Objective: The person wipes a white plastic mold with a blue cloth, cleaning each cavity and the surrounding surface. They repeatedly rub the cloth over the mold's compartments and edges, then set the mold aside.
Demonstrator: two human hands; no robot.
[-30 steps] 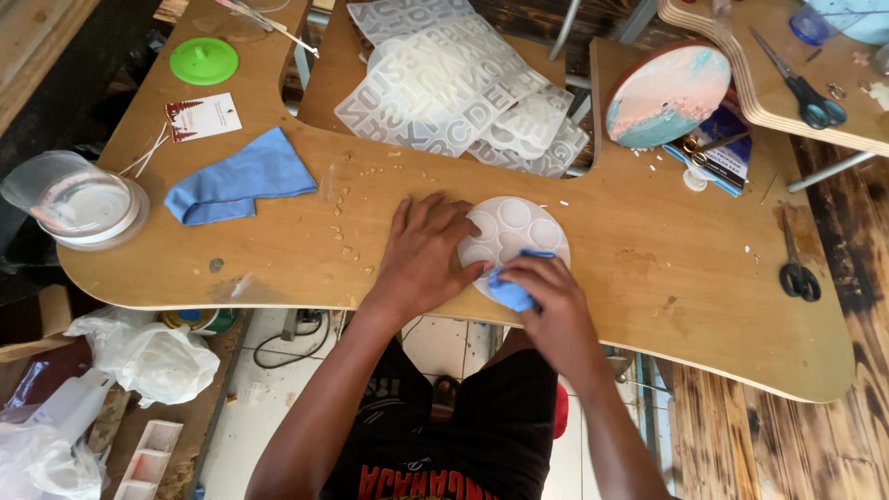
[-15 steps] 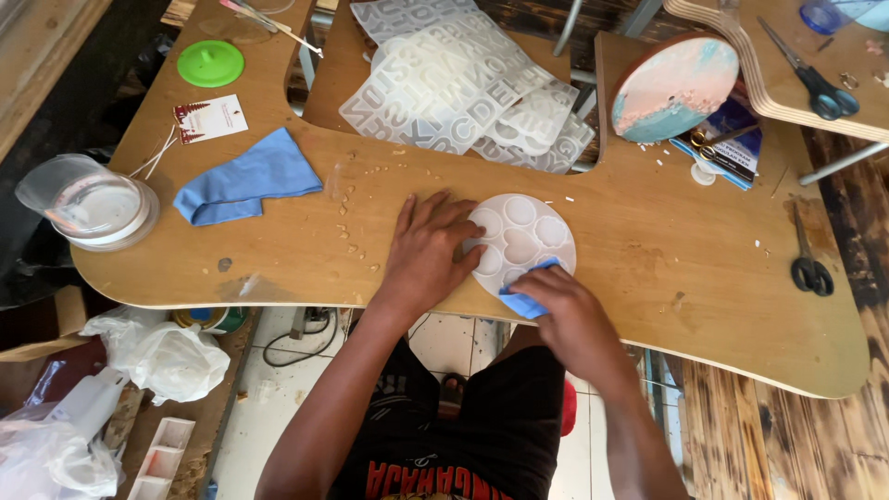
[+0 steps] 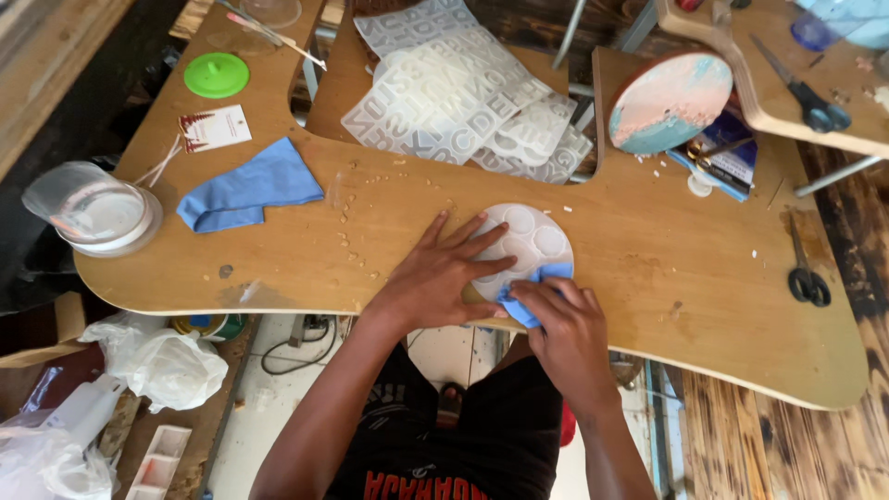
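From the head camera, the left hand (image 3: 444, 273) lies flat with fingers spread on a round white mould (image 3: 523, 245) near the front edge of the desk (image 3: 648, 268), while the right hand (image 3: 565, 324) is closed around a small blue cloth (image 3: 532, 292) pressed against the mould's near rim. So close to the edge, a hard wipe could likely push the mould off (the spread hand is all that pins it). Crumbs (image 3: 356, 231) lie just left, with another blue cloth (image 3: 245, 190), a plastic cup (image 3: 93, 211), letter moulds (image 3: 463, 93) and scissors (image 3: 806, 273) well apart; nothing blocks the hands.
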